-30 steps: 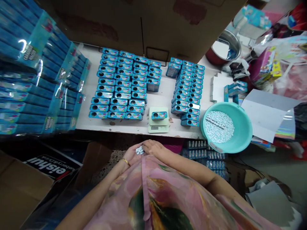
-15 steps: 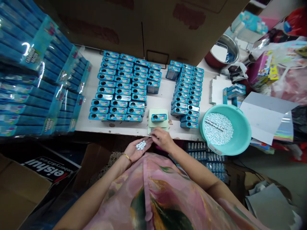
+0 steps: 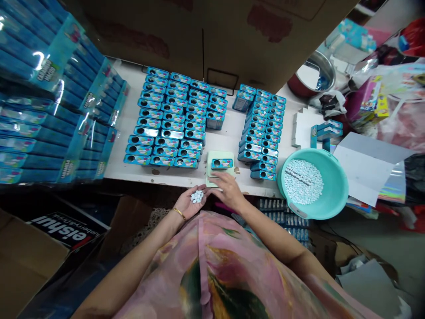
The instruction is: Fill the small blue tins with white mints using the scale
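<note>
My left hand [image 3: 188, 203] is cupped palm up at the table's front edge, with a small heap of white candies [image 3: 197, 196] resting in it. Over the front of a pale green scale [image 3: 210, 177] reaches my right hand [image 3: 229, 189], its fingers apart and stretched leftward; I see nothing held in them. A blue candy box [image 3: 222, 164] with a dark round hole on top lies on the scale, just beyond the right fingertips. More blue boxes [image 3: 166, 141] stand in rows left of the scale, and another group [image 3: 262, 128] stands to its right.
A turquoise basin [image 3: 335, 190] holding many white candies and a dark strip sits at the table's right edge. White cartons [image 3: 302, 126] and a metal pot [image 3: 327, 71] stand behind it. Wrapped blue packs [image 3: 49, 110] are stacked at left. Large cardboard boxes [image 3: 212, 40] wall off the back.
My right hand has gone from a pinch by the left fingertips to spread fingers at the scale's front. The left hand still carries the candies. The view has shifted slightly.
</note>
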The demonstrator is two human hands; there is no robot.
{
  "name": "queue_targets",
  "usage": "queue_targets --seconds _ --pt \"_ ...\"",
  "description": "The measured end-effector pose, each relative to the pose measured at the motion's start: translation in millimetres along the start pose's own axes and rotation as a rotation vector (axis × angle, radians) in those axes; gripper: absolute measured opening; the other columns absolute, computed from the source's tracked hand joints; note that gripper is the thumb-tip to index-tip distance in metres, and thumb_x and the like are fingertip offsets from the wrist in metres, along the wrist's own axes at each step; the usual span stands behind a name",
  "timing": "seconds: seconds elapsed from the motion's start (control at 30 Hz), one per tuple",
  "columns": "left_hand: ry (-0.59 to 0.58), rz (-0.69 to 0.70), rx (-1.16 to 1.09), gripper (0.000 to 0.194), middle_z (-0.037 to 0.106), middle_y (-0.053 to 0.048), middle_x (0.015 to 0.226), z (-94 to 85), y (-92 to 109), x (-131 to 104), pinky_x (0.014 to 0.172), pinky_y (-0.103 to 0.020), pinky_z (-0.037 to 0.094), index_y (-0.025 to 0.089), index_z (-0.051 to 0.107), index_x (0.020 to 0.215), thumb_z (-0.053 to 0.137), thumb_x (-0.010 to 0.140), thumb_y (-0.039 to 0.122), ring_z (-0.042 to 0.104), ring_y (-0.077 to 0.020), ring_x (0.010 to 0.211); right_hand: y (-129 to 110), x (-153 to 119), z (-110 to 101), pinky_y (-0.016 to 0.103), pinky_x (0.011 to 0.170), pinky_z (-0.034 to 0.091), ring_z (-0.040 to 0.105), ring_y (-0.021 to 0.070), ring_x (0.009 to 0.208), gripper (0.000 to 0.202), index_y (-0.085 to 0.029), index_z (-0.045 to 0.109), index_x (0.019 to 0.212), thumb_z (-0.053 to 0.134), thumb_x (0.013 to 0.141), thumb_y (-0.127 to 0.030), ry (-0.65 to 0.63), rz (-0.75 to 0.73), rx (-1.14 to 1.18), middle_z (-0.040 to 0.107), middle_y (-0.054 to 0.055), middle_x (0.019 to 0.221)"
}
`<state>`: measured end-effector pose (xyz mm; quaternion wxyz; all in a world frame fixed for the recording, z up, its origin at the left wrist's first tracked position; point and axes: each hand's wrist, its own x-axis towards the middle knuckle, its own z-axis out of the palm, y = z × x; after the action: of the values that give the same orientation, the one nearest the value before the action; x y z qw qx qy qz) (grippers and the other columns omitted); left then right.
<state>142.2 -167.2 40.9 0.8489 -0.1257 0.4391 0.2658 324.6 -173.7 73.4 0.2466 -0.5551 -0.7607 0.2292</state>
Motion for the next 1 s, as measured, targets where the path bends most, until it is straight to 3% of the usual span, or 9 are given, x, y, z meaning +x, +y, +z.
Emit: queue_targets --seconds 0.1,0.17,0.3,0.4,0.57,0.73,0.83,1.0 --pt "0.029 -0.007 0.026 0.019 0.061 -0.01 0.067 -1.4 5.6 0.2 0.037 -0.017 0.039 0.009 0.058 0.074 0.042 0.08 0.015 0.057 -0.0116 0.053 18.6 3.7 -8.6 0.041 0.091 0.035 0.038 0.0229 0.111 0.042 -0.019 0.044 0.118 0.051 0.078 -0.027 0.08 0.161 -0.172 0.045 0.011 0.119" --pt "0.047 0.016 0.018 0.02 0.059 -0.009 0.065 -6.9 11.3 -2.3 0.035 -0.016 0.036 0.009 0.058 0.071 0.041 0.08 0.015 0.054 -0.0102 0.05 34.1 11.5 -13.8 0.042 0.089 0.035 0.036 0.0249 0.111 0.049 -0.018 0.039 0.122 0.053 0.076 -0.026 0.019 0.211 -0.248 0.041 0.011 0.123" --pt "0.107 0.059 -0.014 0.019 0.058 -0.009 0.066 -26.4 22.5 -10.2 0.036 -0.017 0.036 0.009 0.057 0.071 0.041 0.08 0.014 0.053 -0.0105 0.052 53.0 26.7 -15.5 0.037 0.085 0.039 0.041 0.0227 0.101 0.042 -0.019 0.044 0.117 0.051 0.076 -0.02 -0.119 0.183 -0.253 0.046 0.009 0.113" --pt "0.14 0.076 -0.048 0.018 0.058 -0.01 0.067 -42.9 28.8 -16.2 0.036 -0.017 0.036 0.009 0.057 0.073 0.041 0.08 0.013 0.053 -0.0107 0.053 61.6 42.3 -14.3 0.034 0.084 0.039 0.044 0.0213 0.096 0.035 -0.017 0.047 0.112 0.048 0.078 -0.02 -0.061 0.168 -0.216 0.049 0.009 0.105" --pt "0.208 0.139 -0.074 0.018 0.059 -0.009 0.066 -57.7 36.9 -23.5 0.035 -0.016 0.036 0.009 0.057 0.073 0.041 0.08 0.011 0.053 -0.0102 0.052 82.8 102.1 -6.9 0.034 0.084 0.038 0.044 0.0219 0.095 0.035 -0.014 0.048 0.112 0.048 0.077 -0.019 0.147 0.247 -0.233 0.05 0.01 0.102" --pt "0.244 0.171 -0.082 0.019 0.06 -0.009 0.066 -57.4 44.3 -25.6 0.036 -0.016 0.038 0.009 0.056 0.074 0.039 0.081 0.01 0.055 -0.0103 0.052 92.1 156.7 2.0 0.034 0.082 0.039 0.044 0.022 0.095 0.036 -0.014 0.047 0.113 0.046 0.077 -0.016 0.127 0.361 -0.275 0.049 0.011 0.104" --pt "0.245 0.162 -0.08 0.019 0.061 -0.01 0.067 -50.3 47.2 -23.7 0.037 -0.017 0.041 0.009 0.057 0.074 0.039 0.081 0.01 0.057 -0.0114 0.053 85.5 147.1 -5.8 0.035 0.082 0.039 0.043 0.0224 0.096 0.037 -0.015 0.047 0.114 0.046 0.077 -0.017 0.108 0.315 -0.283 0.048 0.01 0.105" --pt "0.232 0.101 -0.081 0.018 0.064 -0.011 0.072 -19.6 43.7 -12.5 0.049 -0.023 0.051 0.009 0.058 0.08 0.04 0.081 0.011 0.062 -0.0153 0.063 68.6 81.4 -19.3 0.035 0.082 0.04 0.044 0.0222 0.095 0.037 -0.017 0.046 0.116 0.047 0.079 -0.023 0.014 0.152 -0.264 0.049 0.009 0.105"
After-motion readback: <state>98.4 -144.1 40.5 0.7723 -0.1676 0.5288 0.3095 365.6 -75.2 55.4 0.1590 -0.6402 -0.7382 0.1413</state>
